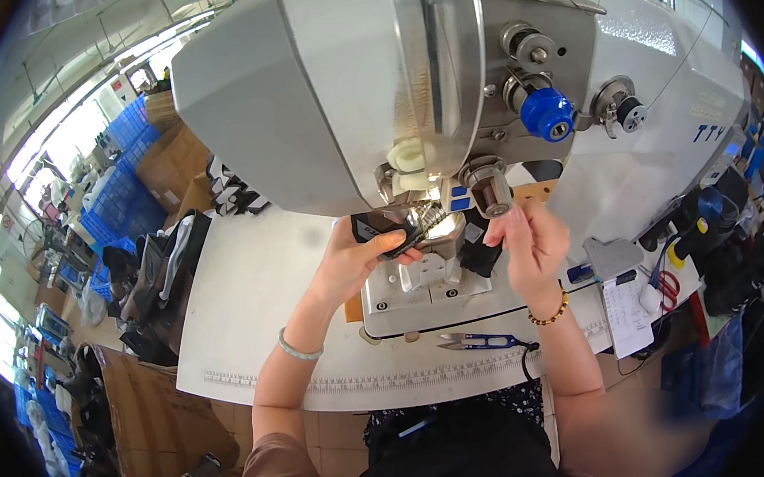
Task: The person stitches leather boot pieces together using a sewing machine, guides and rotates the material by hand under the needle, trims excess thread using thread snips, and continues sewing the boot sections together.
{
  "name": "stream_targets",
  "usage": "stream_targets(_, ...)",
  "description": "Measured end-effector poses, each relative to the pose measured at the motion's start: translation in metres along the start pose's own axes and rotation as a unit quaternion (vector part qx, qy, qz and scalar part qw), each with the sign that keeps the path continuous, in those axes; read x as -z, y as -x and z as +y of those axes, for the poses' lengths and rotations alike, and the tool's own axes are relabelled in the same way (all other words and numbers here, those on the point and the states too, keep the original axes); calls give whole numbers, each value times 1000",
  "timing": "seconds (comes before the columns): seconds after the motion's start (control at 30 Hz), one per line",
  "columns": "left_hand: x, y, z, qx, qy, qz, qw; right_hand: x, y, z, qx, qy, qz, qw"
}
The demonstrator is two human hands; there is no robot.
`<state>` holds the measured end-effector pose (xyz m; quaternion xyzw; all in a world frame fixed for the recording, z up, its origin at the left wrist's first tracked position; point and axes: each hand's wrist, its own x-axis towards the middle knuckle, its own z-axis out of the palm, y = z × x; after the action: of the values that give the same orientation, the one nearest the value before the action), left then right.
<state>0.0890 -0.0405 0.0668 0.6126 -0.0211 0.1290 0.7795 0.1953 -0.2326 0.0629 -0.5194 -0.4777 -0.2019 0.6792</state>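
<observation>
A large grey industrial sewing machine [344,73] fills the upper middle of the head view. Under its needle area my left hand [352,258] grips a black shoe piece [390,229] with a shiny edge and holds it against the machine's post. My right hand [528,241] is raised just right of the needle, fingers pinched together near a dark part of the same work; what it pinches is too small to tell. A green bangle is on my left wrist and a bead bracelet on my right.
Blue-handled thread snips [478,342] lie on the white table [253,292] in front of the machine base. Red-handled scissors [666,285] and a paper sheet [626,314] sit at the right. Black shoe uppers [158,272] are piled left, with cardboard boxes [173,160] and blue crates [118,199] beyond.
</observation>
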Motion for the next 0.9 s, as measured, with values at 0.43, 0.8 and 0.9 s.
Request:
stream_targets(0.43,1,-2,-2,21,-17,24,999,-8,11,23,173,184,7,968)
stream_targets(0.8,-1,0,-7,17,-8,45,999,-6,13,28,93,247,-57,963)
stream_targets(0.9,0,0,-13,2,0,56,998,-7,11,29,72,231,-78,967)
